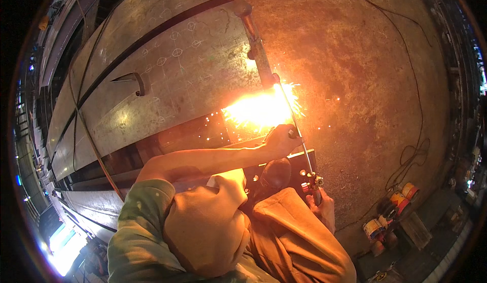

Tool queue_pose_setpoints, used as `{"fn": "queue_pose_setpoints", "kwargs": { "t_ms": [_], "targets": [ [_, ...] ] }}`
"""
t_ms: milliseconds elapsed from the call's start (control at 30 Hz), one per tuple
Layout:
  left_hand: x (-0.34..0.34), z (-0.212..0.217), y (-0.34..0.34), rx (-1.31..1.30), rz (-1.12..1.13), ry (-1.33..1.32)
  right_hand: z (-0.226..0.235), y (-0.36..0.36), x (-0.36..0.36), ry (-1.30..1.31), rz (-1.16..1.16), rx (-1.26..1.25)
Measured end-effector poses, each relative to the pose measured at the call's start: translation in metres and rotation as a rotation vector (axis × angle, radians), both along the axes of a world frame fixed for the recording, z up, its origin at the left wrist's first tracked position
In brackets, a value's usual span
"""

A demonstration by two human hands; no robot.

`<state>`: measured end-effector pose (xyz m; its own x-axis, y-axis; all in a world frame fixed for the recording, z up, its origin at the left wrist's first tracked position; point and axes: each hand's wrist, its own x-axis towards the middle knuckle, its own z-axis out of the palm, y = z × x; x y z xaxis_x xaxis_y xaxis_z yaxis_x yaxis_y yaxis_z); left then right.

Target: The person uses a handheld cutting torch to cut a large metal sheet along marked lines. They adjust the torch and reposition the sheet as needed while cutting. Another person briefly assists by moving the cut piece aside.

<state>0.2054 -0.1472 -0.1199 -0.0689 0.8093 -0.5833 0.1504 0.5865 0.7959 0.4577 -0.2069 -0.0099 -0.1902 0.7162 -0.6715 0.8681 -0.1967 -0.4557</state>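
Your sleeve (139, 219) is olive green, your trousers (299, 232) tan, your torch tube (306, 154) silvery. White-yellow sparks (261, 108) glow by the grey plate (198, 80), patterned with pale circles (176, 52); the floor (365, 80) is orange-brown.

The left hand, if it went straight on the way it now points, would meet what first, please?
The left hand points toward picture right, so it would probably meet the thin metal tube first; depth and any existing contact are unclear.

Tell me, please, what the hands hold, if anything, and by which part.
The right hand holds the torch by its handle. The left hand is curled at its long tube; whether it grips the tube cannot be told.
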Motion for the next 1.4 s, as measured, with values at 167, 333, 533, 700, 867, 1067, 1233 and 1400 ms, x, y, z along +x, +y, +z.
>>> {"fn": "queue_pose_setpoints", "kwargs": {
  "t_ms": [167,333,533,700,867,1067,1233,1400],
  "targets": [
    [0.002,0.006,0.002,-0.11,0.022,-0.101,-0.006,-0.003,0.009,0.001,-0.025,-0.029],
    [0.001,0.013,0.0,-0.043,0.013,0.002,0.001,0.0,0.004,0.069,-0.029,-0.042],
    [0.007,-0.02,-0.008,-0.088,0.079,-0.193,0.002,-0.001,0.003,-0.012,0.005,-0.039],
    [-0.002,0.022,0.004,-0.086,-0.004,-0.138,0.007,-0.002,0.004,0.037,-0.042,-0.026],
    [-0.006,0.027,0.002,-0.097,0.041,-0.204,0.005,-0.001,0.002,-0.009,-0.018,-0.067],
    [-0.004,0.024,0.001,-0.051,0.002,-0.146,0.015,0.005,-0.004,-0.069,-0.043,-0.176],
    [0.005,0.013,-0.001,-0.055,-0.034,0.023,0.016,0.006,-0.004,-0.078,-0.037,-0.168],
    [-0.001,0.027,0.002,-0.073,-0.044,-0.005,0.024,0.007,-0.008,0.001,-0.105,-0.186]
  ]
}}
